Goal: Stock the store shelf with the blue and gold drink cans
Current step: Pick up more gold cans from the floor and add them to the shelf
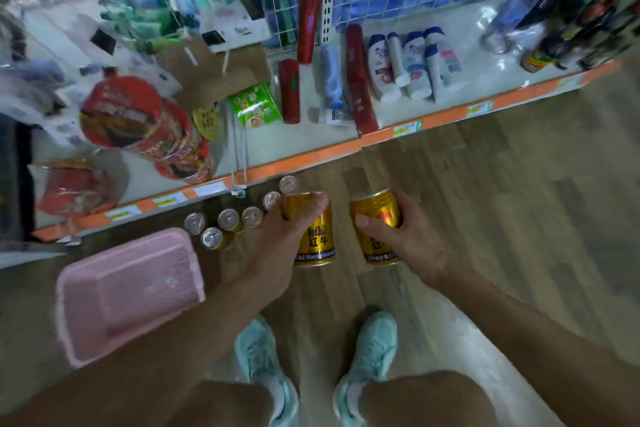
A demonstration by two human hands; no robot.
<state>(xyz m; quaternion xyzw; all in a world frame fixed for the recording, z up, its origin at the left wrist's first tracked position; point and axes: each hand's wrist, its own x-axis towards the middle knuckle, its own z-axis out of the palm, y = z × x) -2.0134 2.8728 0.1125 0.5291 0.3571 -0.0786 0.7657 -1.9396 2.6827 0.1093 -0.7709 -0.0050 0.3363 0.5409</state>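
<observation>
Gold metal left can [317, 243] and right can [377, 215] sit gripped by left hand [280, 239] and right hand [407, 236], near silver-topped floor cans [228, 219], an upturned pink plastic basket [128, 291] and the orange-edged white shelf [298, 140].

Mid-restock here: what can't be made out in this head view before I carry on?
Head view only:
Floor cans: only tops show; the left hand may hide more.
Held cans: the left hand and right hand cover parts of their labels.
Pink basket: its inside is turned away.
Shelf-edge price tags: too blurred to read.
Goods at upper left: motion blur.
</observation>
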